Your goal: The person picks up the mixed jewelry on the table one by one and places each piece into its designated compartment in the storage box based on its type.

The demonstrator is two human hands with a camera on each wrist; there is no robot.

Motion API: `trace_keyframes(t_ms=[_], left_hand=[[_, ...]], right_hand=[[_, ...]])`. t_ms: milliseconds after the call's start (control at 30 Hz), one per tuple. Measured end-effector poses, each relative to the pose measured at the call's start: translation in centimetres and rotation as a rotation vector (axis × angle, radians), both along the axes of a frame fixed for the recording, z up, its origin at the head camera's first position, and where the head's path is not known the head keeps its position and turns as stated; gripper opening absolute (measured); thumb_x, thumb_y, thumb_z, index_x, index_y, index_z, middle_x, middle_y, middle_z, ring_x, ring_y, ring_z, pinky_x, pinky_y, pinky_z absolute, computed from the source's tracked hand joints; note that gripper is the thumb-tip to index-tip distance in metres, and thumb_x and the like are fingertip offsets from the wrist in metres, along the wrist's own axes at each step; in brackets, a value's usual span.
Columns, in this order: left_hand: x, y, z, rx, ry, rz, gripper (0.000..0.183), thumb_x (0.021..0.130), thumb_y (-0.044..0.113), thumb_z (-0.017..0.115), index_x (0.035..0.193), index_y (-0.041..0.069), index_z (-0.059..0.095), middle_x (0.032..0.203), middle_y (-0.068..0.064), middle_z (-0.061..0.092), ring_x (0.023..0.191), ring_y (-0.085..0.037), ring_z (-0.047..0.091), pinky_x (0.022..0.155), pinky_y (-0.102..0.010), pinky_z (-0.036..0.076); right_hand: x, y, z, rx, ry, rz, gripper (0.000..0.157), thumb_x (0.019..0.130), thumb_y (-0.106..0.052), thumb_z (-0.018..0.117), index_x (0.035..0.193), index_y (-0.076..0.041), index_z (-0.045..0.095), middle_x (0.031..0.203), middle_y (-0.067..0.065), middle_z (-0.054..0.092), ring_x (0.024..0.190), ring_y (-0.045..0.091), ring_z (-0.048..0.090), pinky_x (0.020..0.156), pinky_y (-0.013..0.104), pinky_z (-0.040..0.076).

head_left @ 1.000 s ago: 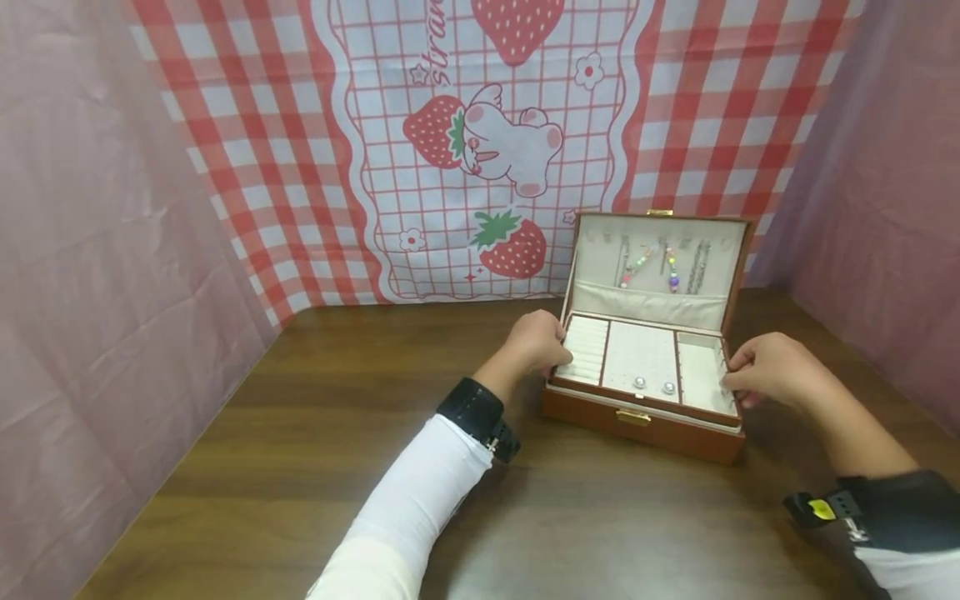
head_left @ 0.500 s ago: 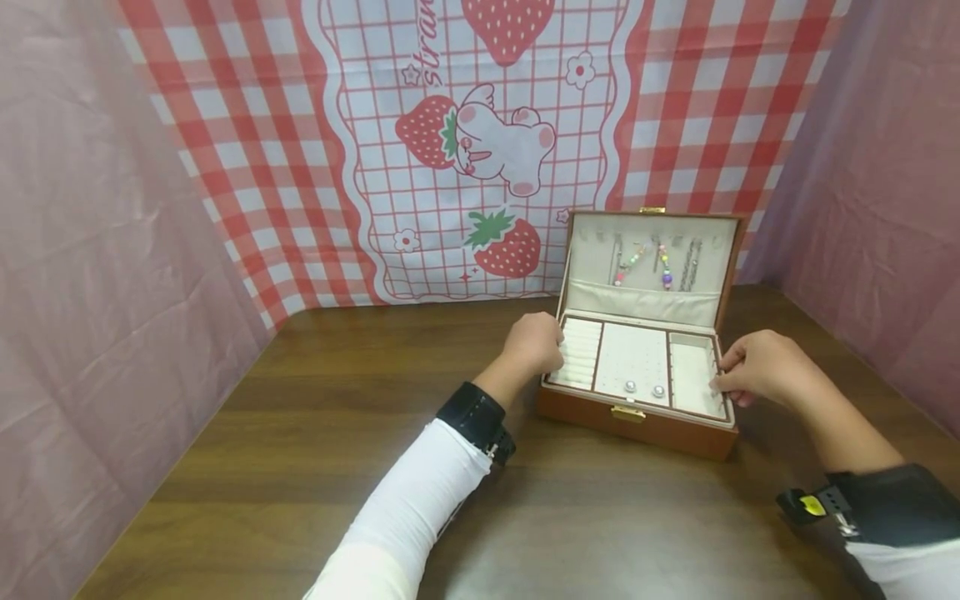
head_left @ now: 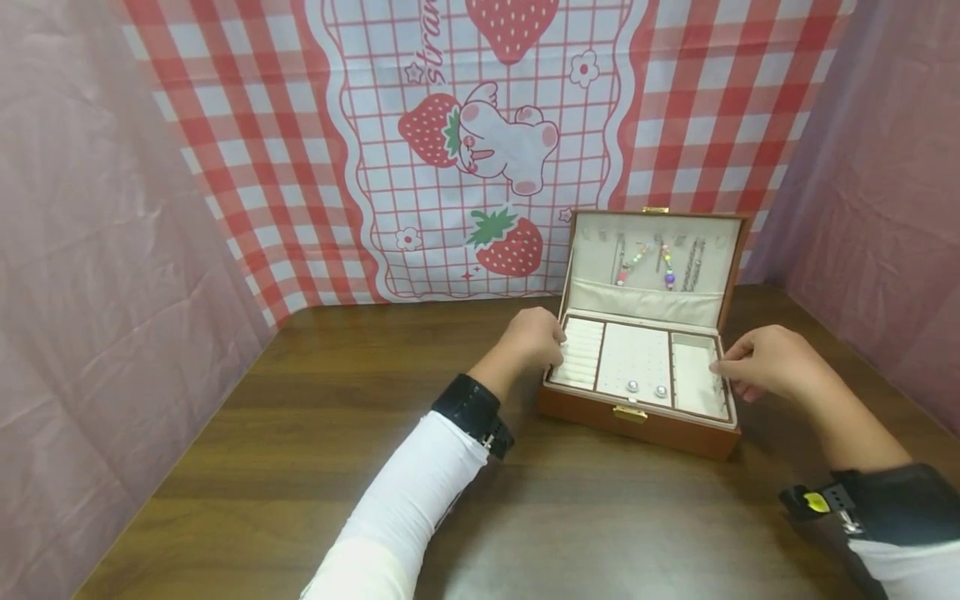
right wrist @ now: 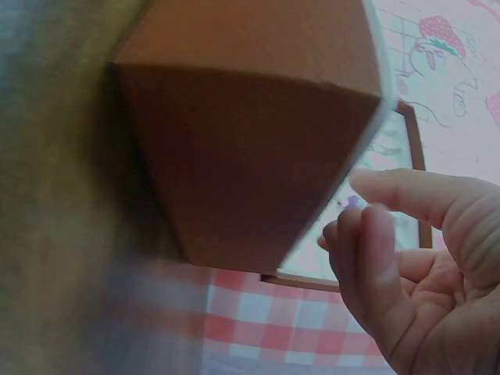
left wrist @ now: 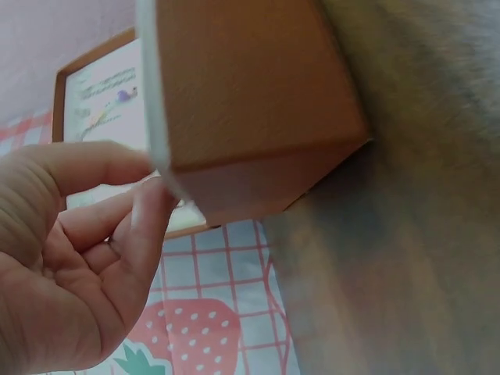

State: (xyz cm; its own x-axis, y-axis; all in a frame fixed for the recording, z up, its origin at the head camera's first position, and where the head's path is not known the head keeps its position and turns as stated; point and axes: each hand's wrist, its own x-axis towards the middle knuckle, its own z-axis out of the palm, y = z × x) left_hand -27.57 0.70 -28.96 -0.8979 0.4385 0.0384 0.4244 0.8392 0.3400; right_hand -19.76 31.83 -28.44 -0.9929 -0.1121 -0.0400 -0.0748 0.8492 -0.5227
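A brown jewelry box [head_left: 637, 423] stands with its lid [head_left: 652, 262] raised toward the back. Its cream inner tray [head_left: 637, 358] sits down inside the box, with ring rolls on the left, a pad with two pearl studs [head_left: 633, 387] in the middle and an open compartment on the right. My left hand [head_left: 531, 337] pinches at the left rim between thumb and finger, the tips partly hidden behind the edge in the left wrist view. Over the right rim, my right hand [head_left: 772, 362] has its thumb and fingertips parted, a gap showing between them in the right wrist view [right wrist: 422, 258].
Beaded and chain necklaces [head_left: 667, 267] hang inside the lid above a cloth pocket. Behind the box is a red-checked strawberry cloth [head_left: 480, 150]; pink drapes [head_left: 97, 275] flank the wooden table [head_left: 337, 400].
The tray, held slightly above the box a second ago, has gone down into it. My right fingers have loosened and lifted a little; my left hand stays at the left rim.
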Motion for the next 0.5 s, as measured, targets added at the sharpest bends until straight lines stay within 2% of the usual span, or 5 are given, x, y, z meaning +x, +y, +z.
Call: trace_keyframes(t_ms=[133, 200, 267, 367, 500], left_hand=[[-1.0, -0.1, 0.7, 0.253, -0.132, 0.065, 0.018, 0.081, 0.009, 0.075, 0.099, 0.006, 0.076, 0.096, -0.005, 0.072, 0.066, -0.018, 0.071, 0.058, -0.021, 0.055], [-1.8, 0.0, 1.2, 0.404, -0.153, 0.089, 0.017, 0.083, 0.012, 0.076, 0.098, 0.005, 0.075, 0.098, -0.008, 0.071, 0.069, -0.021, 0.071, 0.058, -0.024, 0.057], [-2.8, 0.2, 1.9, 0.545, -0.152, 0.096, 0.019, 0.085, 0.016, 0.076, 0.100, 0.004, 0.074, 0.102, -0.009, 0.070, 0.074, -0.022, 0.071, 0.062, -0.024, 0.057], [-4.2, 0.6, 2.7, 0.726, -0.156, 0.097, 0.030, 0.087, 0.024, 0.074, 0.110, 0.005, 0.070, 0.110, -0.007, 0.068, 0.090, -0.020, 0.069, 0.074, -0.024, 0.056], [-5.6, 1.2, 3.3, 0.924, -0.261, 0.083, 0.052, 0.090, 0.041, 0.068, 0.131, 0.010, 0.059, 0.132, -0.004, 0.059, 0.121, -0.021, 0.054, 0.101, -0.035, 0.046]], right_hand=[[-0.3, 0.2, 1.1, -0.020, 0.095, -0.048, 0.046, 0.095, -0.030, 0.061, 0.106, 0.015, 0.062, 0.072, 0.011, 0.069, 0.060, 0.023, 0.068, 0.055, 0.037, 0.055], [-0.8, 0.3, 1.6, -0.018, 0.177, -0.091, 0.050, 0.097, -0.032, 0.058, 0.113, 0.015, 0.058, 0.084, 0.022, 0.068, 0.065, 0.028, 0.068, 0.057, 0.039, 0.054], [-1.3, 0.3, 2.3, -0.020, 0.240, -0.143, 0.056, 0.098, -0.035, 0.055, 0.122, 0.015, 0.052, 0.103, 0.032, 0.063, 0.081, 0.037, 0.067, 0.066, 0.047, 0.052], [-2.2, 0.3, 3.1, -0.070, 0.312, -0.217, 0.067, 0.098, -0.040, 0.051, 0.135, 0.015, 0.041, 0.126, 0.041, 0.046, 0.107, 0.051, 0.052, 0.081, 0.061, 0.045], [-3.4, 0.0, 3.6, -0.235, 0.306, -0.276, 0.085, 0.098, -0.048, 0.045, 0.149, 0.012, 0.014, 0.145, 0.043, 0.020, 0.128, 0.058, 0.030, 0.098, 0.070, 0.031]])
